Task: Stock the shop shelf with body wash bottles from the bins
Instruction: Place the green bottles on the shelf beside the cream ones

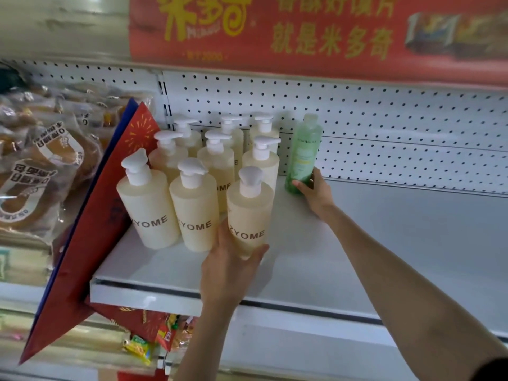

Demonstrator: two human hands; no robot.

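Nine cream bottles: pump tops, three rows of three at the left end of the shelf; packed close, several touching.
Front-right bottle: "ZYOME" label facing out, leaning a little; cannot tell whether its base rests on the shelf.
Left hand: wrapped round that bottle's lower part, thumb on its right side.
Green bottle: upright at the back, just right of the cream block, near the pegboard back.
Right hand: fingers curled round the green bottle's base.
Bins: not in view.
Around: red-and-blue bag leaning at the shelf's left end; bread packs beyond it; red banner overhead.
Progress (judged): stock reaches only as far as the green bottle; plenty left to do.
Risk (judged): tall bottles gripped low may tip. A sideways nudge from the front-right bottle could topple its touching neighbours in a chain. It sits nearest the shelf edge, and both hands are occupied, so nothing is free to catch a fall.
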